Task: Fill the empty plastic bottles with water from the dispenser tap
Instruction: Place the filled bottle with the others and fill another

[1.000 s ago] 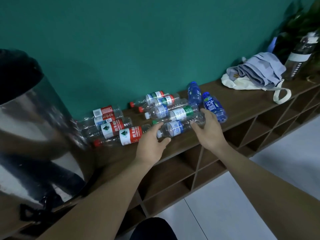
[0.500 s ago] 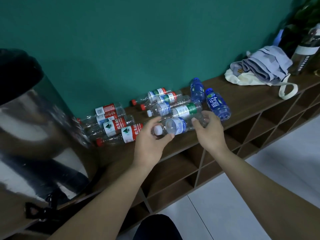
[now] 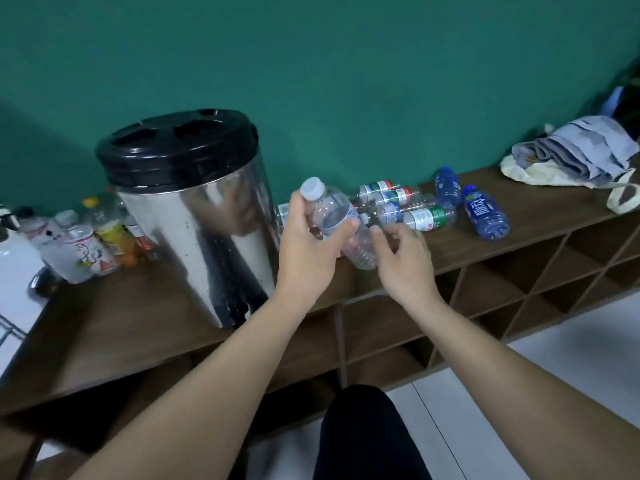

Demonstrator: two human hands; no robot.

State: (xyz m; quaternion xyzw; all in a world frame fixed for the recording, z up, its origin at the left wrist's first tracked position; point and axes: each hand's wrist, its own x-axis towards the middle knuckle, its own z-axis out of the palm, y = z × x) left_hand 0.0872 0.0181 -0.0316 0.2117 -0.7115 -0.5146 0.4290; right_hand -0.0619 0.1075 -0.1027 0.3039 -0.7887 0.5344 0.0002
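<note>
Head camera is showing the left hand [image 3: 308, 237] gripping a clear, empty plastic bottle with a white cap [image 3: 337, 220], thumb and fingers wrapping its upper body while it is tilting, cap up and to the left, base down to the right. The right hand [image 3: 401, 251] is hovering just beside the bottle's base with fingers loosely spread, holding nothing; whether its fingertips are touching the plastic is unclear. The cap is sitting on the neck, so by my judgement no filling has begun: uncapping and moving to the tap are still ahead. Left of the hands, the shiny steel water dispenser with a black lid [image 3: 194, 216] is standing on the dark wooden shelf top [image 3: 138, 327]. Farther right, more empty clear bottles [image 3: 412, 209] are lying on their sides, waiting.
</note>
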